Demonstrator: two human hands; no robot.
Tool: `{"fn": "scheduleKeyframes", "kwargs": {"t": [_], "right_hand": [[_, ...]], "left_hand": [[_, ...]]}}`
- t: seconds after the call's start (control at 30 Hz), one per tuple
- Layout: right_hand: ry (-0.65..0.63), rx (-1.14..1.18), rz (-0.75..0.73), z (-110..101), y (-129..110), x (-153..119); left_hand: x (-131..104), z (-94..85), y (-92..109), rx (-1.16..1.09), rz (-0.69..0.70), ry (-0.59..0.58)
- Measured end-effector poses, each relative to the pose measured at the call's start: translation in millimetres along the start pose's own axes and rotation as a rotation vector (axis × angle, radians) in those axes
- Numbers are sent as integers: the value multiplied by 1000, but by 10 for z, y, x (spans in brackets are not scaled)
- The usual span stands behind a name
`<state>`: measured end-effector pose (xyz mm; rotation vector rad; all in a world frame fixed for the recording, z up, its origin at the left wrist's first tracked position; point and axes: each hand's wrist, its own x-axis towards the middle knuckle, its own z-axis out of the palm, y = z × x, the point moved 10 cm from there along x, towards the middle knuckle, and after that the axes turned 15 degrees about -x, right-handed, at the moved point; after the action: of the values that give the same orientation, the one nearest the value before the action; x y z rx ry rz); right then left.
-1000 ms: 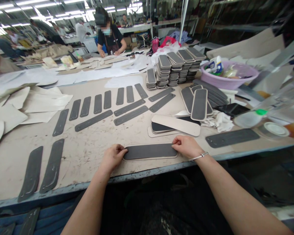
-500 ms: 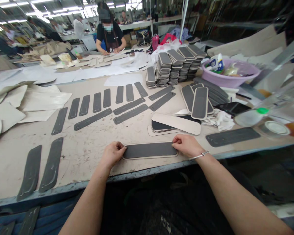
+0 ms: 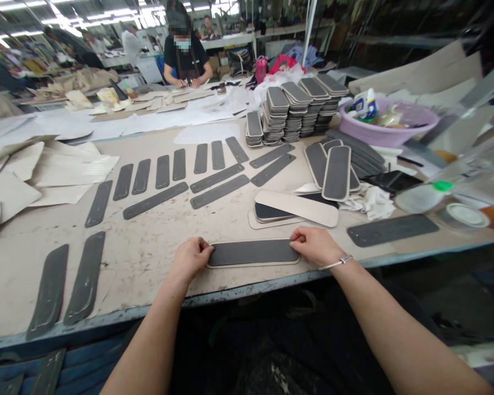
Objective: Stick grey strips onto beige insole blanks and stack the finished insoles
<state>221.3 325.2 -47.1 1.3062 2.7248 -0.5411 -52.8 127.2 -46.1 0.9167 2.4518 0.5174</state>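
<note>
Both forearms bare, no sleeves in view. Left hand: no ring, no watch, no glove. Right hand: ungloved; thin silver metal bangle around the wrist, small clasp or bead on top. Dark, mottled black garment covers the lap below.

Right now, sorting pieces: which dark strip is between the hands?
The cream-edged dark strip at the table's near edge, pinched at both ends; the others lie untouched.

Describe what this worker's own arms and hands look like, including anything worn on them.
Both arms are bare past the elbow, with no sleeves or gloves showing. The left hand wears nothing visible. The right hand has a thin silver bracelet at the wrist. No rings or markings can be made out.
</note>
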Motion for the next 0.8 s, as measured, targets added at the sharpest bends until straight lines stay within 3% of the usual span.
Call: {"fn": "scheduleKeyframes", "kwargs": {"t": [0.23,0.4,0.57,0.8], "right_hand": [[0,-1,0,8,2,-1],[6,4,-12,14,-5,6],[9,14,5,1,-4,-4],[24,13,11,-11,-9,2]], "left_hand": [[-34,-39,9,-52,-27,3],[-35,-141,-36,-97,-27,91],[-16,-31,8,-120,101,16],[71,46,-144,-100,0,-22]]}}
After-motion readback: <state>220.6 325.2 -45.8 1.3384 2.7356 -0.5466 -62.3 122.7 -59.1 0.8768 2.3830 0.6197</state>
